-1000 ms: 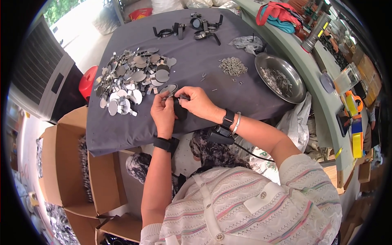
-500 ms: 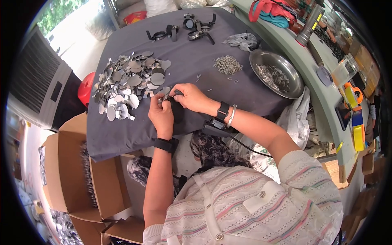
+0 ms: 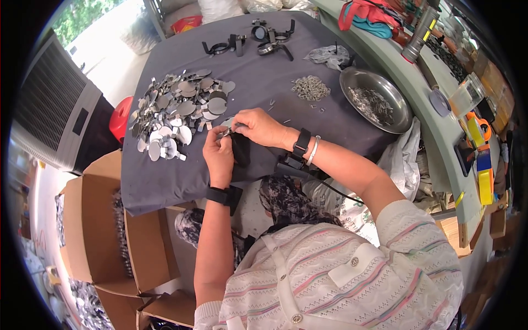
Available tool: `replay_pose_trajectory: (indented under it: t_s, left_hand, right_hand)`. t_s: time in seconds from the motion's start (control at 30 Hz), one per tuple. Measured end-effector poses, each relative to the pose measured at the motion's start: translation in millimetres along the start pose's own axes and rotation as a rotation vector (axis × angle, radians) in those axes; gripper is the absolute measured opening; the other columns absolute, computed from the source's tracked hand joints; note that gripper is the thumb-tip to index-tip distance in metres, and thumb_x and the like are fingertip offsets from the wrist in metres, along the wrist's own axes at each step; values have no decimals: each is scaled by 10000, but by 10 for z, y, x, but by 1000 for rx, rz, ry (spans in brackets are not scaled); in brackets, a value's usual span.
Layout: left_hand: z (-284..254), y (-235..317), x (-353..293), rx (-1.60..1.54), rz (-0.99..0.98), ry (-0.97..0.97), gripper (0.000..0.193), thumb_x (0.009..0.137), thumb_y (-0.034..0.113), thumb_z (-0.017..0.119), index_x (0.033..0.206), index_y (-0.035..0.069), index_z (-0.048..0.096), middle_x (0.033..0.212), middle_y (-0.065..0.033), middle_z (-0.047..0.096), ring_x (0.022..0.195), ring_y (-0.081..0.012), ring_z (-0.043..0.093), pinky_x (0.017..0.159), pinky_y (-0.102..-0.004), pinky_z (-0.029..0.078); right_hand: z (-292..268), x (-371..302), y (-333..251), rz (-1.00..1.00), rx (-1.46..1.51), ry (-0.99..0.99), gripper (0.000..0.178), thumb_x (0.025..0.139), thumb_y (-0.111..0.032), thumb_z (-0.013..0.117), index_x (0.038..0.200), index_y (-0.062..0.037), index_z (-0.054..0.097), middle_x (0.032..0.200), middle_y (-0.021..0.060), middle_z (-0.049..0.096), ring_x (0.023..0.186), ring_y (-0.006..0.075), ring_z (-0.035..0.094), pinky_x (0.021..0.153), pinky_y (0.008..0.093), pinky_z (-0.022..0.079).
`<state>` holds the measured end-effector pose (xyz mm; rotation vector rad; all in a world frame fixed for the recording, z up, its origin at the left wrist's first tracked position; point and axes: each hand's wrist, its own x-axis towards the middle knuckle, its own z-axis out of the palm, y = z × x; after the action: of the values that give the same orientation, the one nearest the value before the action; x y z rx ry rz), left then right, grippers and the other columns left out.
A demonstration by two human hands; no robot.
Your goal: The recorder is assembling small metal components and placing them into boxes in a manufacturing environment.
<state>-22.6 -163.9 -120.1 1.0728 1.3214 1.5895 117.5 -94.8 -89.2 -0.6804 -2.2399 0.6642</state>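
Both my hands meet over the near part of the dark cloth-covered table [image 3: 165,190]. My left hand [image 3: 219,159] is closed, its thumb and fingers pinching a flat, rounded grey metal piece [image 3: 226,125], mostly hidden by the fingers. My right hand [image 3: 261,127] is closed against the same piece, pinching a small dark thing too hidden to name. To the left lies a heap of round metal discs with tabs [image 3: 187,104]. Beyond my right hand is a small pile of little metal clips [image 3: 311,88], with a few loose bits nearer my fingers.
A steel bowl [image 3: 407,110] with thin metal pins sits at the table's right. Black ring-shaped clamps [image 3: 269,47] and a clear plastic bag [image 3: 327,55] lie at the back. An open cardboard box [image 3: 148,253] stands lower left, by a red stool [image 3: 119,118]. A green-grey counter [image 3: 440,132] runs along the right.
The view has shifted slightly, moving the scene a little to the right. My hands stay together at the metal piece, with only a slight shift of the right fingers.
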Motion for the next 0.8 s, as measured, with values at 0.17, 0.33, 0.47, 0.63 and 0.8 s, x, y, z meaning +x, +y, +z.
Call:
replay_pose_trajectory:
  t_s: [0.17,0.33,0.47,0.63,0.8]
  left_hand:
    - [40,-2,1,-6,52,45,187,837,5,474,981,14,593,557,29,492,418,-30,384,365,-220,305]
    - [21,-51,21,-15,64,75,186,833,3,481,978,-4,598,553,28,496,423,-28,390,375,-220,301]
    - [38,-12,4,-6,29,88,185,830,-1,493,978,-9,605,563,38,488,428,-19,375,381,-213,295]
    - [-56,-93,23,-43,45,42,179,862,5,490,988,-8,615,629,15,549,497,-28,460,398,-201,330]
    - [-97,-129,36,-38,101,7,183,889,5,472,998,-17,617,730,-36,618,573,-70,565,434,-210,418]
  right_hand:
    - [-7,38,-40,-118,-81,76,101,807,-22,622,905,-4,607,783,95,621,746,226,613,668,336,473]
    - [10,47,-72,290,386,31,122,811,-13,628,927,2,595,709,55,603,676,123,560,627,311,460]
    - [62,16,-99,325,364,111,124,808,-15,629,924,2,588,695,57,598,647,115,541,599,297,442]
    - [94,20,-166,69,78,153,103,803,-15,621,898,6,584,718,75,608,663,121,548,614,289,445]
    - [136,27,-197,182,204,125,85,803,-16,615,879,7,585,742,86,618,685,118,553,638,282,454]
